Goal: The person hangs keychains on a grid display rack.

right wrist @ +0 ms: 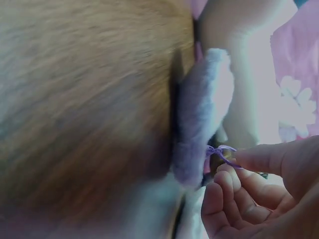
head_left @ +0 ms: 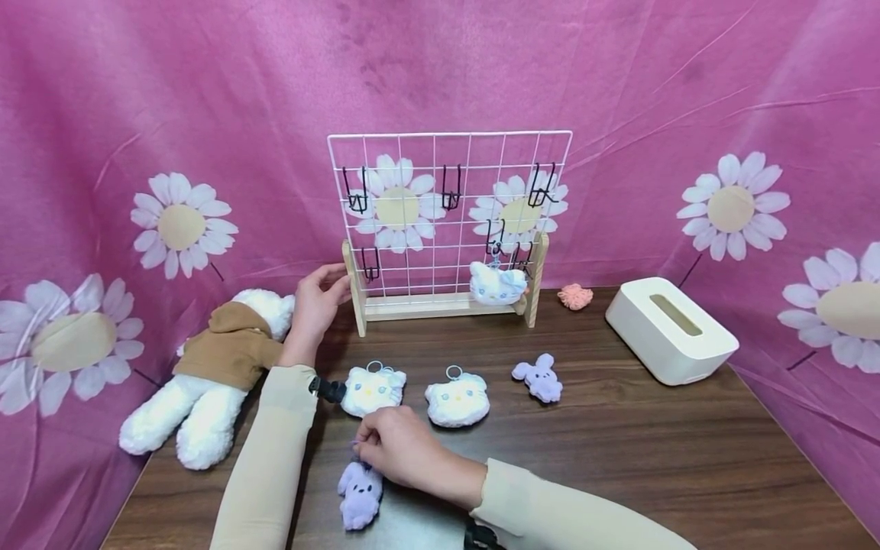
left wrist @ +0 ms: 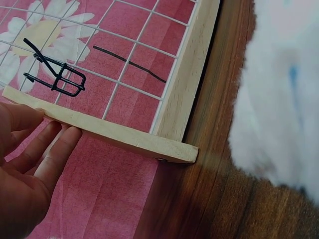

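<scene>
My left hand [head_left: 318, 312] is at the rack's left wooden post [head_left: 354, 290]; in the left wrist view its fingers [left wrist: 62, 149] touch the post's edge, thumb on one side. My right hand [head_left: 406, 451] pinches the purple loop [right wrist: 222, 152] of a purple plush [head_left: 360, 496] at the front of the table. Its body hangs beside the fingers in the right wrist view. The white wire grid [head_left: 450, 221] carries several black hooks, and a white cat plush [head_left: 496, 284] hangs from one at the lower right.
Two white cat plushes [head_left: 373, 391] [head_left: 457, 400] and a second purple plush [head_left: 540, 378] lie before the rack. A large white plush in a brown hoodie [head_left: 223, 351] lies at left. An orange fluffy item [head_left: 574, 296] and a white tissue box [head_left: 670, 332] are at right.
</scene>
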`<state>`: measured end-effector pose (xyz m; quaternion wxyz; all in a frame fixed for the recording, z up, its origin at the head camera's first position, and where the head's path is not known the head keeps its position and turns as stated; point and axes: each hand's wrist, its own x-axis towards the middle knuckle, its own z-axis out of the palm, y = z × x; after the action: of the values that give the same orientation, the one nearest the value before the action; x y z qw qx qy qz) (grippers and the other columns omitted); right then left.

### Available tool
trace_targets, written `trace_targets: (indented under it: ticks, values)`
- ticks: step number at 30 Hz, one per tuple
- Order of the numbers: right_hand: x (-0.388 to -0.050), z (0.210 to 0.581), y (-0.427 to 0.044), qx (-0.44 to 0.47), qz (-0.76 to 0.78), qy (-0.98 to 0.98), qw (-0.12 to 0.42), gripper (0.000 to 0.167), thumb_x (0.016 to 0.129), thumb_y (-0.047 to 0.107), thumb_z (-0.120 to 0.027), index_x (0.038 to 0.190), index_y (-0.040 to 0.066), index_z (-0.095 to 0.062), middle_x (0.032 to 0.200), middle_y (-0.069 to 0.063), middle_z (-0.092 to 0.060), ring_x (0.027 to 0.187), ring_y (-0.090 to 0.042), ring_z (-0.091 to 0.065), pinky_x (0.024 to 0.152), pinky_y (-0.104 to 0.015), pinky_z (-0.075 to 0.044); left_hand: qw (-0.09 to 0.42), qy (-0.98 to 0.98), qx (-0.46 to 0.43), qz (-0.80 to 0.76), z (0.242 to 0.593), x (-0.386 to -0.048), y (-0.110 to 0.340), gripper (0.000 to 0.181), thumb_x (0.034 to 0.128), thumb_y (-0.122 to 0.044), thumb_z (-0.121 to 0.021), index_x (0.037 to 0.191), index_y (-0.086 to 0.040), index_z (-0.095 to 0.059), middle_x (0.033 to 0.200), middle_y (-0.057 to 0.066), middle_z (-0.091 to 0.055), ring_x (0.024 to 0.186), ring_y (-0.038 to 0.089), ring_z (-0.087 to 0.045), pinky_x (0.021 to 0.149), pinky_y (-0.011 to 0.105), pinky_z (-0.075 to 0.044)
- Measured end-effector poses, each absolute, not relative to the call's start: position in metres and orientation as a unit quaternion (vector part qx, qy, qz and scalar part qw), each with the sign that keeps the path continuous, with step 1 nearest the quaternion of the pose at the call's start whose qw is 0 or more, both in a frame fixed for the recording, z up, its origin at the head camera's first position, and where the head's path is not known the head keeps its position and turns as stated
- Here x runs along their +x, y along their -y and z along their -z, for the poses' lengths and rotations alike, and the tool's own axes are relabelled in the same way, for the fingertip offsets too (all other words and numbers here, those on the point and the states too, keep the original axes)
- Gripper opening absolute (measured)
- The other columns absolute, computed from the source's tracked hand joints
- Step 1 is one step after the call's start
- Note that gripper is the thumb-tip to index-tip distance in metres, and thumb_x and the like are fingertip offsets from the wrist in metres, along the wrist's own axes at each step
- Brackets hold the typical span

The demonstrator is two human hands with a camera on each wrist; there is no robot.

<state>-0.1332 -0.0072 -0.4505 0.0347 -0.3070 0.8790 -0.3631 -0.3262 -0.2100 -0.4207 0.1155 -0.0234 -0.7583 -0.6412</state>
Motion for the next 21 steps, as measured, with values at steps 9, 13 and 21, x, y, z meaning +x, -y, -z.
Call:
trace_targets:
  ticks: [9,13,21]
  values:
    - [-0.126,0.418,0.004,-0.28,0.395,-0.874,0.042,0.008,0.099,0.017,-0.084,0.091,0.017,-0.085,0.08,0.01,-0.077,0.07,0.015,-0.053,0.065,-0.003,-0.048,0.112,0.765,-0.018,0.634,0.419,-0.325,0.21,0.038,0.1131,-0.013,-0.068,0.147,0.003,-0.068,0.139,0.031,-0.071,0.108,0.018,-0.079,0.096,0.023,-0.07]
    - [-0.128,0.412,0.004,-0.287,0.413,-0.864,0.031,0.008,0.099,0.016,-0.084,0.092,0.016,-0.085,0.083,0.007,-0.079,0.072,0.015,-0.055,0.067,-0.003,-0.051,0.114,0.764,-0.021,0.635,0.42,-0.327,0.211,0.037,0.1128,-0.012,-0.068,0.147,0.004,-0.069,0.139,0.031,-0.071,0.105,0.014,-0.079,0.095,0.023,-0.071]
    - [-0.136,0.393,0.005,-0.287,0.441,-0.85,0.034,0.008,0.1,0.013,-0.081,0.094,0.014,-0.085,0.083,0.003,-0.08,0.072,0.013,-0.057,0.068,-0.007,-0.053,0.115,0.76,-0.023,0.639,0.421,-0.327,0.21,0.037,0.1129,-0.011,-0.067,0.147,0.005,-0.068,0.138,0.032,-0.07,0.096,0.003,-0.075,0.093,0.021,-0.071]
